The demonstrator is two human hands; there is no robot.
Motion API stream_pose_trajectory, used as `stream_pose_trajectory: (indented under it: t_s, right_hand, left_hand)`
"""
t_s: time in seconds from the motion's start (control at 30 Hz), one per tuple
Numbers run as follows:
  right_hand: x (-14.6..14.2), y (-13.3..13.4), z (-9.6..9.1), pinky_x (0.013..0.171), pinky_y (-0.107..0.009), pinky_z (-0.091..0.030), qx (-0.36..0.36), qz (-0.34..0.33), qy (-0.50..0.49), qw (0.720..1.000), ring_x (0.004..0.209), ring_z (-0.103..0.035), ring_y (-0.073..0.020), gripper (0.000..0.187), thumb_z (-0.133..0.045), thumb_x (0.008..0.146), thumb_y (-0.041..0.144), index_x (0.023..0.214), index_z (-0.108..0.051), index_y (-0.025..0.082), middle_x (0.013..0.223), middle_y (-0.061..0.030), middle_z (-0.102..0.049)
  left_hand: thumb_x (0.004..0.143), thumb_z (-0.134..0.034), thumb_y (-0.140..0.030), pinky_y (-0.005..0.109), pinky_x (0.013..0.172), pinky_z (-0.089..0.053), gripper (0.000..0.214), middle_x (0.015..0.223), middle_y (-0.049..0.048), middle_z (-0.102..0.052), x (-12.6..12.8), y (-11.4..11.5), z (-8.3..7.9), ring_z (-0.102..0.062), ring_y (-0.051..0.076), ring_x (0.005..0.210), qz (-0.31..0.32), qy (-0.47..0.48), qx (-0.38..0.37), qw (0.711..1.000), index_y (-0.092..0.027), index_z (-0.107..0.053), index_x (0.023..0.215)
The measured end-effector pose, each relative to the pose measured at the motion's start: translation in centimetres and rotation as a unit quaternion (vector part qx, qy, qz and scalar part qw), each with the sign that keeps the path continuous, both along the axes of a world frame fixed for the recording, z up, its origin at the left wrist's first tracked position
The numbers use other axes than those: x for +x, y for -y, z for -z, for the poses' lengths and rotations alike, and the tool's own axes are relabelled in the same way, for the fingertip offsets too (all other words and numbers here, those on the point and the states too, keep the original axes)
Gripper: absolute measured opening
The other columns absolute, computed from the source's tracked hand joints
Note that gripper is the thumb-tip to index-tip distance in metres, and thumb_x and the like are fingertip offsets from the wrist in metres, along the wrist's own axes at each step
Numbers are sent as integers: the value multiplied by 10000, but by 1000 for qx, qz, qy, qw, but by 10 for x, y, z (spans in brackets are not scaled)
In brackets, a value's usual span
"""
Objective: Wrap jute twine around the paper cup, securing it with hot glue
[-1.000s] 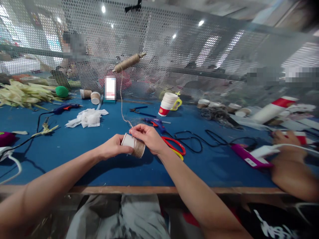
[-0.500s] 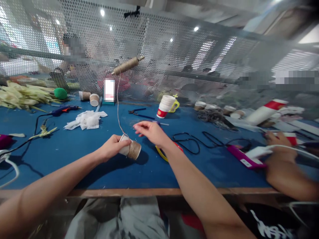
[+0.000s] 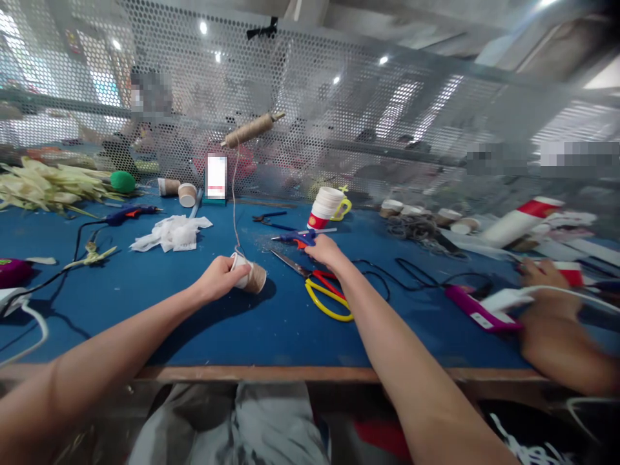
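Since the earlier frame, the right hand (image 3: 328,252) has left the paper cup (image 3: 250,276) and gone forward across the bench (image 3: 145,303) to the blue glue gun (image 3: 296,238). Its fingers now lie on the rear of the gun. Whether they have closed around it cannot be told, as the back of the hand hides them.

The left hand (image 3: 220,278) has stayed in place and grips the cup by its open end. The cup lies tilted on its side, low over the bench, with its far half wrapped in brown twine. A single strand of twine (image 3: 234,194) rises from the cup's rim to the spool (image 3: 252,129), which hangs on the mesh screen (image 3: 339,129).

Just beside the right wrist lie the scissors (image 3: 323,292), with red and yellow handles, their blades pointing toward the cup. Behind the glue gun stands a stack of red-and-white cups (image 3: 323,208).

A crumpled white cloth (image 3: 169,232) lies to the left, well apart from the cup. At the far right, a co-worker's hand (image 3: 542,274) rests near a pink device (image 3: 477,309).
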State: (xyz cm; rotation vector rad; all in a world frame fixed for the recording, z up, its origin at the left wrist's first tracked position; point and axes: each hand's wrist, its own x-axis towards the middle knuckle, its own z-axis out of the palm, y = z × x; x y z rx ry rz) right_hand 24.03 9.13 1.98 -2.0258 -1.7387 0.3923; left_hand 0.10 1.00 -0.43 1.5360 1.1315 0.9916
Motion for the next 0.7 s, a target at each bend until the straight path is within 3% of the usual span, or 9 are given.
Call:
stream_pose_trajectory:
  t_s: [0.17,0.23,0.33,0.47,0.7]
  right_hand:
    - [-4,31,-27,534,-242,-486,16,-64,-141,988,578,-585,-120,191,-574,700,190,877,-522,146,693,-41,-618]
    - [-9,46,-35,512,-246,-487,-13,-124,-278,953,548,-568,-117,163,-611,679,238,782,-523,146,653,-41,-602]
    - [-19,65,-37,457,-239,-460,-25,-176,-359,916,496,-539,-109,174,-640,646,242,740,-529,147,586,-20,-579]
    - [-29,80,-32,366,-203,-355,-26,-218,-348,912,409,-457,-81,168,-606,680,262,778,-570,131,477,21,-518]
    - [-27,92,-34,395,-221,-340,-41,-237,-227,944,340,-396,-70,249,-611,690,336,548,-531,146,356,43,-431]
  left_hand:
    - [657,-549,-365,199,518,-351,279,528,-7,-565,-1,-1,-2,-458,101,513,10,-9,0,1000,-108,-628,584]
    - [657,-551,-372,199,518,-354,287,527,-6,-568,-1,-1,-2,-466,104,516,13,-12,-1,1000,-105,-631,589]
    - [670,-547,-376,199,523,-362,293,535,0,-582,-2,-1,-2,-485,114,531,27,-17,11,999,-108,-636,591]
    - [681,-546,-374,198,534,-371,288,583,10,-612,-3,-1,-1,-504,122,559,42,-17,23,999,-112,-651,623]
    - [685,-531,-404,205,527,-342,333,553,2,-567,-4,-6,4,-458,104,523,16,-17,1,1000,-91,-642,656]
